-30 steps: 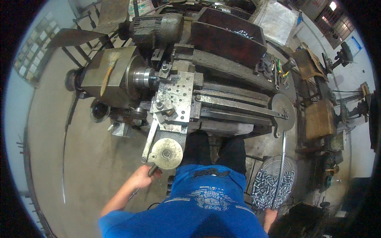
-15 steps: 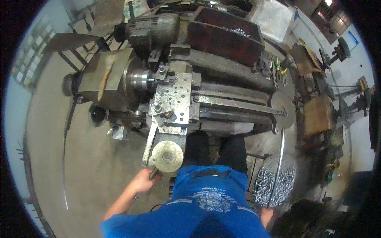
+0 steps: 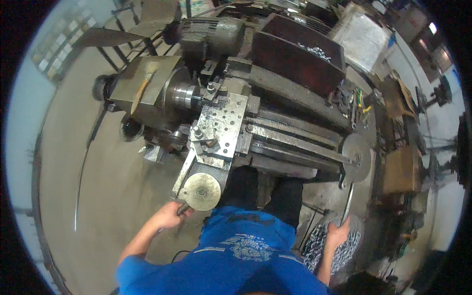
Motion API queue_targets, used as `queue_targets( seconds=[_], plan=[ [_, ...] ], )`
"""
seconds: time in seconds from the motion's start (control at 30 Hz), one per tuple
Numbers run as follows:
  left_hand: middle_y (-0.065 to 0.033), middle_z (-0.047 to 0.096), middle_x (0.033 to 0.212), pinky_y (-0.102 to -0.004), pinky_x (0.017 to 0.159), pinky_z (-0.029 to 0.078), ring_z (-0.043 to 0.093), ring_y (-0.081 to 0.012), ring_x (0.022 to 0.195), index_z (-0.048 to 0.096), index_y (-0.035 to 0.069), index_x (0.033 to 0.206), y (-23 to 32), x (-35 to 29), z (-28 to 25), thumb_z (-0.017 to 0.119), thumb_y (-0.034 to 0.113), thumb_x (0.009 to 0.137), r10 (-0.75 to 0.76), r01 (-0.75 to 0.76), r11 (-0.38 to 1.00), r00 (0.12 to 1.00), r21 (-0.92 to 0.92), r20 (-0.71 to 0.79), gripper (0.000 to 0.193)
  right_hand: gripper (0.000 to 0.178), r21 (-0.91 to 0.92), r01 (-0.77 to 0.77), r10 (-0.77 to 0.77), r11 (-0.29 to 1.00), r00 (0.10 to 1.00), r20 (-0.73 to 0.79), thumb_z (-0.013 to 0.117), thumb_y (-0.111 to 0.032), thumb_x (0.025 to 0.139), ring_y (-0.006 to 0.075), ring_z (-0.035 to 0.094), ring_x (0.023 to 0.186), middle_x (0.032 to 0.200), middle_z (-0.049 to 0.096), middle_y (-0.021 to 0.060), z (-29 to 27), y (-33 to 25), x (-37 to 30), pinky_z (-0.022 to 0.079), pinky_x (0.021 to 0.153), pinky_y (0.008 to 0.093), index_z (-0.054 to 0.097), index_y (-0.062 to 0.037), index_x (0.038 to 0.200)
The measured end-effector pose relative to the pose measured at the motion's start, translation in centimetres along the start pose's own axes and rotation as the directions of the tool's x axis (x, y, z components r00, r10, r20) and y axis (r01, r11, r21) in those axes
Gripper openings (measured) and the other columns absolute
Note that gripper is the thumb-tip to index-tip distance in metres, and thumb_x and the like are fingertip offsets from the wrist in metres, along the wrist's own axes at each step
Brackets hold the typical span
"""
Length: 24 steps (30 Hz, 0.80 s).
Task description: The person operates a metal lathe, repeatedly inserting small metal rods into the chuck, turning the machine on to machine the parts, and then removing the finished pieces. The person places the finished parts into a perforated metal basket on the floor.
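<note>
My left hand (image 3: 168,215) is closed around the crank handle (image 3: 183,209) of a round handwheel (image 3: 201,191) at the front of a small lathe. Over on the right, my right hand (image 3: 338,233) grips a long metal lever (image 3: 348,201), which runs up to a disc (image 3: 356,157) at the end of the lathe bed. Between the two stands the drilled tool plate (image 3: 223,118), with clamped tool holders on it. Its far tool holder (image 3: 211,90) sits close to the shiny chuck (image 3: 186,96). Whether a workpiece is in the chuck is too small to tell.
Beneath my right forearm is a basket (image 3: 355,223) of small shiny metal parts. A dark red bin (image 3: 297,59) with similar parts stands behind the bed. A brush (image 3: 142,93) lies on the headstock (image 3: 125,86). Wrenches (image 3: 355,110) lie at the right.
My right hand has moved forward and up, toward the lathe, and less of the lever shows. My left hand stays on the crank handle. The whole view has tilted somewhat.
</note>
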<state>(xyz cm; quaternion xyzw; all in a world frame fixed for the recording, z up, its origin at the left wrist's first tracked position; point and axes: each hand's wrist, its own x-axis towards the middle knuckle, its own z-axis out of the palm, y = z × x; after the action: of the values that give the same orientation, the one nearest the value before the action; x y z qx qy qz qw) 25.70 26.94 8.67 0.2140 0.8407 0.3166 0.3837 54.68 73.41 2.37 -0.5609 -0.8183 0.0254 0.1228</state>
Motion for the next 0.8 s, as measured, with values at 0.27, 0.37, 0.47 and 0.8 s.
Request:
queue_targets(
  seconds=[0.27, 0.37, 0.47, 0.8],
  plan=[
    [-0.0149, 0.064, 0.085, -0.0368, 0.07, 0.048, 0.062, -0.0283, 0.079, 0.061, 0.006, 0.091, 0.5, -0.2, -1.0, 0.062, 0.022, 0.078, -0.218, 0.178, 0.931, 0.971, 0.317, 0.095, 0.021, 0.041, -0.508, 0.202, -0.272, 0.837, 0.96, -0.067, 0.062, -0.033, 0.07, 0.0298, 0.056, 0.082, 0.089, 0.06, 0.0102, 4.1, 16.7, 21.6, 0.046, 0.068, 0.0456, 0.06, -0.0095, 0.103],
    [-0.0116, 0.065, 0.091, -0.0353, 0.073, 0.048, 0.062, -0.0232, 0.082, 0.061, 0.005, 0.1, 0.5, -0.3, -1.9, 0.064, 0.028, 0.08, -0.235, 0.175, 0.956, 0.937, 0.237, 0.257, 0.031, 0.038, -0.652, 0.075, -0.132, 0.755, 0.99, -0.039, 0.057, -0.034, 0.073, 0.03, 0.054, 0.093, 0.098, 0.06, 0.0079, 2.1, 12.7, 29.7, 0.043, 0.074, 0.0518, 0.061, -0.0138, 0.105],
    [-0.0062, 0.065, 0.099, -0.0312, 0.077, 0.046, 0.058, -0.0135, 0.09, 0.057, 0.003, 0.113, -0.6, -1.1, -4.2, 0.064, 0.03, 0.083, -0.183, 0.235, 0.969, 0.893, -0.079, 0.41, 0.041, 0.035, -0.67, 0.06, -0.239, 0.74, 0.954, -0.179, 0.053, -0.035, 0.077, 0.0305, 0.051, 0.102, 0.104, 0.058, 0.0063, 3.1, 11.1, 34.3, 0.042, 0.077, 0.0544, 0.06, -0.0132, 0.104],
    [-0.0184, 0.062, 0.096, -0.0404, 0.078, 0.049, 0.062, -0.0318, 0.085, 0.055, 0.003, 0.107, -20.2, 6.5, -12.4, 0.062, 0.028, 0.076, -0.325, 0.471, 0.8, 0.861, 0.372, -0.392, 0.041, 0.061, -0.365, 0.031, -0.104, 0.931, 0.978, -0.182, 0.06, -0.024, 0.07, 0.0348, 0.051, 0.107, 0.126, 0.049, 0.012, 2.1, 5.7, 26.2, 0.044, 0.085, 0.0459, 0.042, -0.0088, 0.127]
  ],
)
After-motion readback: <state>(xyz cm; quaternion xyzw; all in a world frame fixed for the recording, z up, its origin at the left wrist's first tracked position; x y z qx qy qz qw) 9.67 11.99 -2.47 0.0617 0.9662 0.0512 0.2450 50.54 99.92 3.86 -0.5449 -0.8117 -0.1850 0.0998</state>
